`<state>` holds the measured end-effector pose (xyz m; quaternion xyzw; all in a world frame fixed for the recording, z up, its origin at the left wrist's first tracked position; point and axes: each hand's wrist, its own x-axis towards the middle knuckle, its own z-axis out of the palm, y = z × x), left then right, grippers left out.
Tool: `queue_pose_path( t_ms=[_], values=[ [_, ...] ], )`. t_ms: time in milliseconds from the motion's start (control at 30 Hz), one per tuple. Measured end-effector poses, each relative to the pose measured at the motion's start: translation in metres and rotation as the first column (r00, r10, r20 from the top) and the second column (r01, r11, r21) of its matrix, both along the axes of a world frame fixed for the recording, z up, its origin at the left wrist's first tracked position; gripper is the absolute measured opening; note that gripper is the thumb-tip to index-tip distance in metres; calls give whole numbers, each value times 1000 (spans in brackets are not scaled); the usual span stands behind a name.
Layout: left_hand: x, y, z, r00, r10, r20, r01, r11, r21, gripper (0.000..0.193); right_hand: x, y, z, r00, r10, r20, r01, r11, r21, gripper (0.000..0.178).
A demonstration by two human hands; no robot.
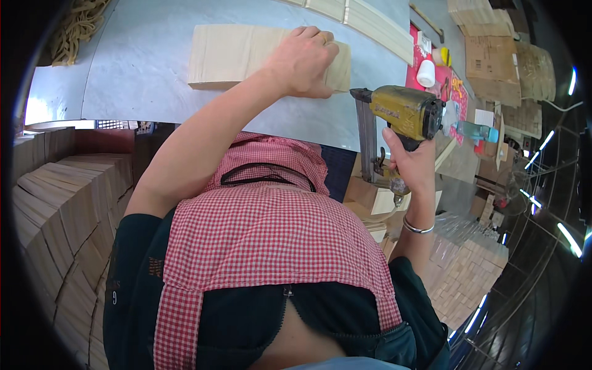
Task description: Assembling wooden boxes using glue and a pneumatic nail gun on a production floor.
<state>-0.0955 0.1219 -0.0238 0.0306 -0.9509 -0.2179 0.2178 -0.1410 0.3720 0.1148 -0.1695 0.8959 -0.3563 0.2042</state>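
Observation:
A long, pale wooden block (231,55) lies flat on the grey-white tabletop (142,92). My left hand (305,61) grips it near its right end, fingers bent over the far edge and thumb at the near edge. Whether the block is solid or hollow cannot be seen. My right hand (413,163) is wrapped round the handle of a yellow and black air nail gun (401,111). The gun's dark nose points left, close to the block's right end, and its long magazine hangs down towards me.
Pale slatted boards (379,28) lie at the table's far side. To the right are a white bottle (425,73) on a red surface and cardboard boxes (490,61). Stacked wood pieces (68,203) stand low on the left; tan bands (77,28) lie at the far left.

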Motion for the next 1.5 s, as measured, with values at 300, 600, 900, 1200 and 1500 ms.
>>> queue_pose_path(
  t_ms=[300, 600, 900, 1200, 1500],
  values=[
    [-4, 0, -2, 1000, 7, -4, -7, 1000, 11, 45, -1, -8, -2, 999, -41, 30, 40, 999, 29, 21],
    [-4, 1, 3, 1000, 10, 10, -10, 1000, 3, 51, -16, -29, -2, 998, -59, 14, 59, 998, 14, 22],
    [-4, 1, 5, 999, 7, 43, -8, 1000, 26, 50, -26, -36, -4, 998, -55, 36, 53, 997, 48, 24],
    [-5, 2, 1, 1000, 31, -4, -31, 999, -22, 51, -42, -47, 12, 998, 23, 61, -28, 997, 73, 26],
    [-5, 1, 2, 999, 26, -19, -26, 1000, -12, 51, -69, -77, 5, 999, 43, -13, -41, 989, 142, 32]
  ],
)
